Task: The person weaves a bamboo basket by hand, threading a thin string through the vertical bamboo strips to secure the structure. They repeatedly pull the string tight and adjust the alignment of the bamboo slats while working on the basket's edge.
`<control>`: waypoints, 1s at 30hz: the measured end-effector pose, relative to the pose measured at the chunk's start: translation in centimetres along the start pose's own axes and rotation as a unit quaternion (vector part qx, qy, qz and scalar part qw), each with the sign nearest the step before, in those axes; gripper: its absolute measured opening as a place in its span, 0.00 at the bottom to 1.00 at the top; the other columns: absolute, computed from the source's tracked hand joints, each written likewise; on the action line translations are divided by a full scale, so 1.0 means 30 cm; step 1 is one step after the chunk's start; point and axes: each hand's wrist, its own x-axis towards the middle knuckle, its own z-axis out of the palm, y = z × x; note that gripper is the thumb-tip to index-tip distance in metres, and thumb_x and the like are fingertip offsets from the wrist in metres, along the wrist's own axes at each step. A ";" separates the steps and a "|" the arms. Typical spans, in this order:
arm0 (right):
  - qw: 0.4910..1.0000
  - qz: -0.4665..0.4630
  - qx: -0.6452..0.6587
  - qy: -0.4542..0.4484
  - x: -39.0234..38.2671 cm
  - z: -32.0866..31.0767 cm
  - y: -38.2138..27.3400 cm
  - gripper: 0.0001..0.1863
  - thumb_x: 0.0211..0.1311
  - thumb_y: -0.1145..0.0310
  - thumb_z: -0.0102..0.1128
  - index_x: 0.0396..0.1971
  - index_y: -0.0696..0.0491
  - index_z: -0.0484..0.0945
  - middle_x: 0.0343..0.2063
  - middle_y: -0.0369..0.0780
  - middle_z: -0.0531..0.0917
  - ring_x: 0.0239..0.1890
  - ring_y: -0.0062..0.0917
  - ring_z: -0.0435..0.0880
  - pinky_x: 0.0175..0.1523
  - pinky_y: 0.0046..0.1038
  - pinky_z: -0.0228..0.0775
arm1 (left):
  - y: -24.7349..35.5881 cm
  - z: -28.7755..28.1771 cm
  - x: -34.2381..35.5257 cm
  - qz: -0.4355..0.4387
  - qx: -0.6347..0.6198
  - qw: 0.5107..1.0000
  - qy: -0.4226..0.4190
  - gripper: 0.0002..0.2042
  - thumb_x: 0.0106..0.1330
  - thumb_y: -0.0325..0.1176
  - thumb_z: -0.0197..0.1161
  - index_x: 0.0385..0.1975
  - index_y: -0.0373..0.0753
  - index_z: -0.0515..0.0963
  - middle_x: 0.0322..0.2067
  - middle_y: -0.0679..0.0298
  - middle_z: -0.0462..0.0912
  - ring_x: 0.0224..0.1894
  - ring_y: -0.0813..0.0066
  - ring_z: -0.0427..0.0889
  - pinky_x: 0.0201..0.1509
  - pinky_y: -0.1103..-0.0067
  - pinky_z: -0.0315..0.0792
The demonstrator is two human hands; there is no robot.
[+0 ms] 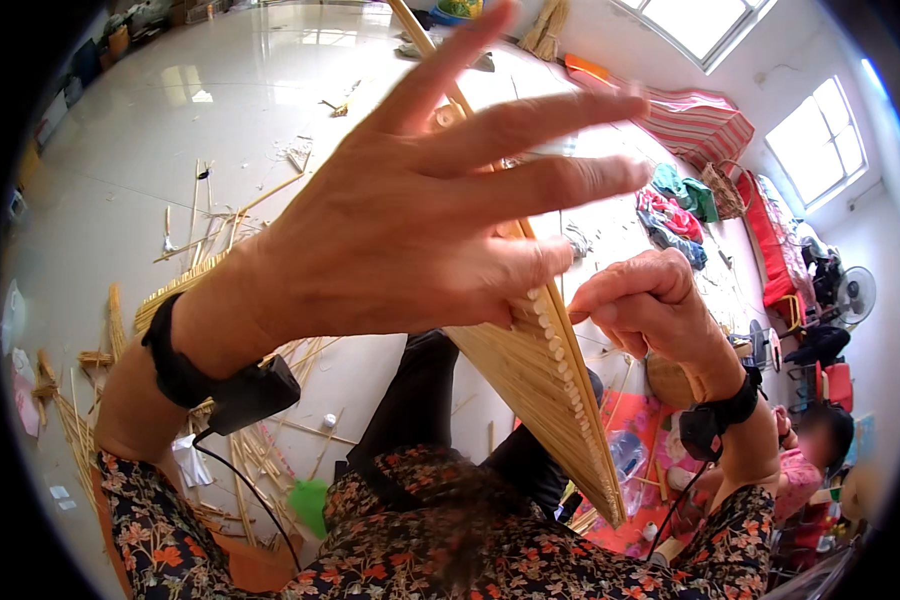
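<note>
Nearest, we have the left hand (380,220), back of it toward us, reaching across from the left with three fingers fanned and blurred; its forefinger and thumb come close together at the stalk panel (520,370), but we can't tell whether they grip the edge or something thin; the right hand (660,300) is opposite, wrist bent, fingers drawn in and tips bunched just beside the panel's right edge; whether anything fine is pinched there, we can't tell; the panel slants above the lap, upper end running out past the top, lower corner down to the right, between the two forearms; pale stalk ends (555,345) line up along that right edge, inside a tan strip (592,400); we judge the step as edge work, likely fastening or trimming the row of ends, part-way along; next move seems to call for the left hand steadying the panel while the right fingertips work close to the edge, without bending the stalks; beyond, dark trousers (405,385) show under the panel; loose stalks (255,470) litter the left part of the floor (100,190); a person in pink (800,480) is at the right; a striped cloth (695,120) lies by the floor's far right edge.
</note>
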 end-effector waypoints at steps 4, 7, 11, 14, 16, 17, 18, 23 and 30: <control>0.999 -0.026 0.041 -0.025 -0.012 -0.029 0.022 0.12 0.76 0.82 0.62 0.51 0.60 0.93 0.17 0.30 0.81 0.15 0.08 0.71 0.19 0.18 0.59 | 0.020 0.053 -0.056 -0.158 0.002 0.980 0.121 0.57 0.42 0.59 0.90 0.73 0.41 0.70 0.79 0.44 0.66 0.86 0.48 0.58 0.88 0.44 0.50; 0.999 -0.026 0.040 -0.016 -0.009 -0.031 0.023 0.13 0.77 0.81 0.61 0.51 0.59 0.93 0.18 0.29 0.81 0.16 0.08 0.71 0.20 0.17 0.58 | 0.074 0.138 -0.101 -0.266 -0.083 0.946 0.167 0.81 0.31 0.60 0.95 0.87 0.40 0.47 0.84 0.40 0.55 0.87 0.44 0.53 0.88 0.48 0.53; 0.999 0.004 -0.033 0.003 -0.013 -0.006 -0.001 0.12 0.79 0.79 0.61 0.51 0.57 0.93 0.21 0.29 0.83 0.17 0.09 0.74 0.22 0.17 0.62 | 0.094 0.213 -0.156 -0.329 -0.247 0.900 0.143 0.82 0.31 0.54 0.97 0.88 0.41 0.43 0.84 0.45 0.57 0.85 0.48 0.60 0.87 0.53 0.59; 0.993 -0.015 -0.115 0.009 -0.021 0.012 -0.027 0.11 0.78 0.77 0.63 0.51 0.56 0.92 0.23 0.31 0.85 0.19 0.11 0.78 0.25 0.19 0.68 | 0.091 0.222 -0.172 -0.342 -0.267 0.892 0.126 0.81 0.32 0.53 0.98 0.87 0.41 0.45 0.80 0.50 0.63 0.81 0.50 0.67 0.86 0.55 0.62; 0.985 -0.046 -0.163 0.009 -0.026 0.019 -0.043 0.09 0.77 0.76 0.65 0.50 0.55 0.92 0.23 0.32 0.86 0.20 0.13 0.81 0.27 0.21 0.71 | 0.090 0.220 -0.169 -0.336 -0.267 0.894 0.129 0.81 0.31 0.54 0.98 0.87 0.40 0.46 0.78 0.51 0.65 0.80 0.50 0.68 0.86 0.56 0.62; 0.981 -0.062 -0.185 0.010 -0.028 0.022 -0.050 0.08 0.77 0.76 0.66 0.49 0.55 0.92 0.24 0.33 0.86 0.20 0.15 0.83 0.28 0.22 0.73 | 0.091 0.219 -0.166 -0.337 -0.266 0.895 0.123 0.81 0.31 0.55 0.97 0.87 0.39 0.46 0.77 0.52 0.66 0.80 0.51 0.69 0.86 0.56 0.62; 0.975 -0.088 -0.204 0.012 -0.031 0.026 -0.057 0.08 0.76 0.75 0.67 0.48 0.54 0.91 0.24 0.34 0.86 0.21 0.16 0.84 0.28 0.23 0.74 | 0.094 0.215 -0.162 -0.338 -0.265 0.895 0.119 0.81 0.31 0.55 0.97 0.86 0.39 0.46 0.76 0.52 0.67 0.80 0.51 0.69 0.86 0.56 0.62; 0.955 -0.077 -0.285 0.011 -0.033 0.051 -0.084 0.04 0.75 0.73 0.69 0.45 0.51 0.89 0.26 0.37 0.87 0.24 0.28 0.88 0.32 0.27 0.78 | 0.113 0.198 -0.158 -0.375 -0.321 0.864 0.101 0.80 0.32 0.56 0.97 0.85 0.36 0.46 0.74 0.53 0.68 0.80 0.52 0.68 0.86 0.55 0.61; 0.946 -0.088 -0.312 0.009 -0.021 0.066 -0.085 0.02 0.76 0.70 0.68 0.43 0.50 0.87 0.28 0.38 0.88 0.28 0.34 0.90 0.35 0.31 0.80 | 0.115 0.190 -0.165 -0.366 -0.317 0.870 0.090 0.79 0.34 0.53 0.97 0.85 0.37 0.46 0.75 0.51 0.66 0.80 0.52 0.68 0.86 0.55 0.61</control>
